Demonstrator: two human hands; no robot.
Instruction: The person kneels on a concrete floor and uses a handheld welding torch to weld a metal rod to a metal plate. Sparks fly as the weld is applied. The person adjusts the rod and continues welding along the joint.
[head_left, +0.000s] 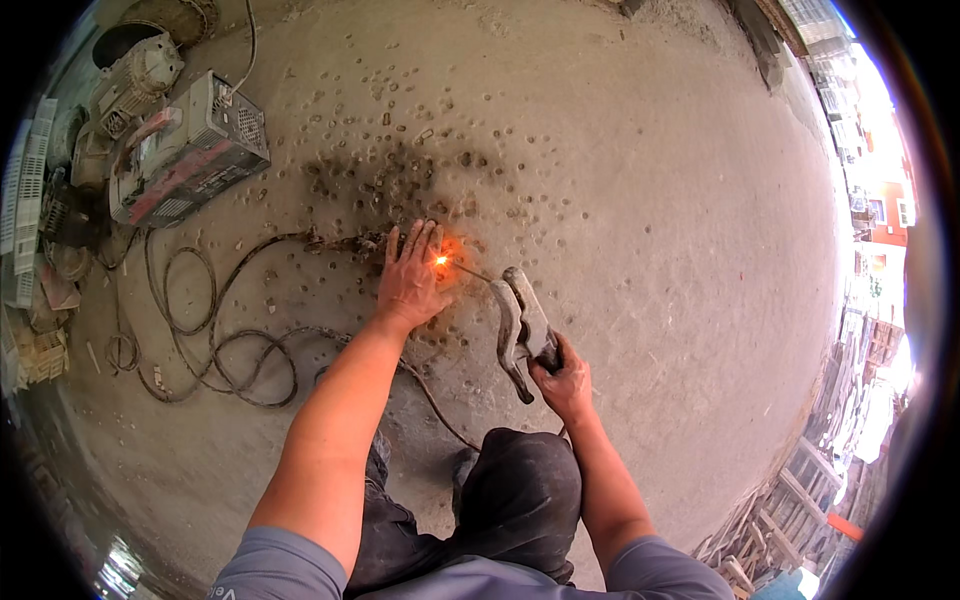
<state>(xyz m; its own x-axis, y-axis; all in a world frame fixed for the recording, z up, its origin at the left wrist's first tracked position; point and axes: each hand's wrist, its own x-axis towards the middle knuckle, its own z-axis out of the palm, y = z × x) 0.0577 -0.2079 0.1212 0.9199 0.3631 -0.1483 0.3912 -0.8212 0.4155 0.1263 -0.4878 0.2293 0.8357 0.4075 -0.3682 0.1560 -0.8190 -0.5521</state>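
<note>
My right hand (566, 383) is closed round the handle of a welding electrode holder (533, 318), a worn grey clamp. From its jaws a thin welding rod (472, 270) points up and left to a bright orange-white arc (441, 260) close to the floor. Beside the arc, on its left, is my left hand (410, 275), back upward, with fingers stretched out and nothing visibly gripped. Whatever lies under its palm is hidden. Just left of those fingers, a dark metal piece (365, 243) rests at the end of a cable; its kind is unclear.
A dusty box-shaped welding machine (190, 150) stands at the far left, next to a motor (140, 80). Black cable (215, 345) lies looped on the left floor. Scorched, pitted concrete (390, 170) surrounds the work spot. Stacked timber (790, 510) lines the right edge.
</note>
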